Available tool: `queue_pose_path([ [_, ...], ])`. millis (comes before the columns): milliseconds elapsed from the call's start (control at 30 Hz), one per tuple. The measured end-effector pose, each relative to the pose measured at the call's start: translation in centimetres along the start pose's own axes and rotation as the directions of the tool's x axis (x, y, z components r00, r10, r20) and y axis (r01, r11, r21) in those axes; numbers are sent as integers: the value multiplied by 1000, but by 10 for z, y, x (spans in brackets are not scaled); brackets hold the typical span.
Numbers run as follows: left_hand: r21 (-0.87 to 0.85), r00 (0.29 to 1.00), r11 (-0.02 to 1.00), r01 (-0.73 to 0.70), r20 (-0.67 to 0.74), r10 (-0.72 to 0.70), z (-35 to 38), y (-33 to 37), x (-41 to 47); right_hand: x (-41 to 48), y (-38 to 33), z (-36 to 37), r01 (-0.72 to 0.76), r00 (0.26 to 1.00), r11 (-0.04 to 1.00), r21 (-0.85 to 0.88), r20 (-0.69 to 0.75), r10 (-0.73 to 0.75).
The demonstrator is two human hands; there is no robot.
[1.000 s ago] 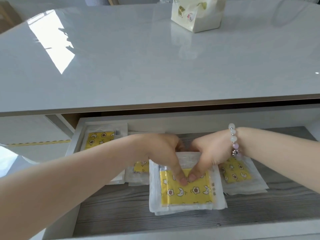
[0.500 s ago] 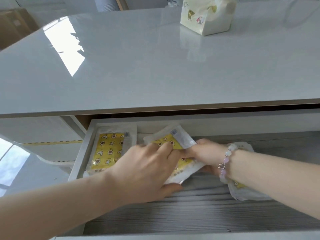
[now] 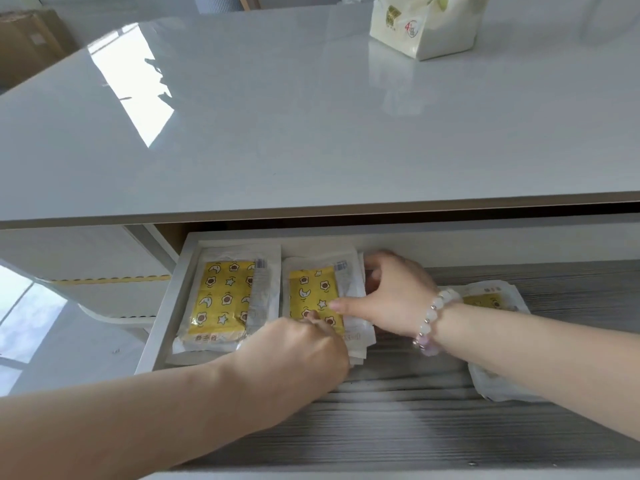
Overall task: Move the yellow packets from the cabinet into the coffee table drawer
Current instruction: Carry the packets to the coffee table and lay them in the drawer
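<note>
The coffee table drawer (image 3: 165,308) is pulled open, with a grey wood-grain floor. Three piles of yellow packets in clear wrappers lie in it. One pile (image 3: 221,299) sits in the far left corner. A second pile (image 3: 311,289) lies just right of it, and both hands hold it. My left hand (image 3: 298,348) grips its near edge, fingertips on top. My right hand (image 3: 394,296), a bead bracelet on the wrist, grips its right side, thumb across the yellow face. A third pile (image 3: 491,301) lies further right, partly hidden under my right forearm.
The glossy white table top (image 3: 311,116) overhangs the back of the drawer. A pale tissue pack (image 3: 426,26) stands on it at the far right. A cardboard box (image 3: 27,46) is on the floor at the far left. Bare drawer floor lies near the front.
The pile in my hands has moved from the drawer's middle to the back left, turned upright beside the corner pile. Both hands went with it.
</note>
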State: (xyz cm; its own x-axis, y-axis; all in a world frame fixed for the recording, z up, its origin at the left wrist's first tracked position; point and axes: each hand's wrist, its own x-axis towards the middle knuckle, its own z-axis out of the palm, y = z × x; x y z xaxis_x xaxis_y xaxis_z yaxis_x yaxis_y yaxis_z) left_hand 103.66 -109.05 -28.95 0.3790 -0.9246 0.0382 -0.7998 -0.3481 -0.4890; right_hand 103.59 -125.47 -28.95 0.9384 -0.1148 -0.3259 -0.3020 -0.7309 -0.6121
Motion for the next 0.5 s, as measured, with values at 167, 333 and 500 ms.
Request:
queue_pose_path([
  [167, -196, 997, 979, 56, 61, -45, -7, -3, -1, -21, 12, 0, 397, 916, 798, -453, 140, -376],
  [333, -226, 995, 970, 91, 48, -82, -6, -3, 0, -13, 21, 15, 444, 895, 742, -502, 295, -336],
  [500, -223, 950, 952, 210, 277, -145, 6, -9, -3, -8, 25, 19, 432, 902, 712, -554, 278, -331],
])
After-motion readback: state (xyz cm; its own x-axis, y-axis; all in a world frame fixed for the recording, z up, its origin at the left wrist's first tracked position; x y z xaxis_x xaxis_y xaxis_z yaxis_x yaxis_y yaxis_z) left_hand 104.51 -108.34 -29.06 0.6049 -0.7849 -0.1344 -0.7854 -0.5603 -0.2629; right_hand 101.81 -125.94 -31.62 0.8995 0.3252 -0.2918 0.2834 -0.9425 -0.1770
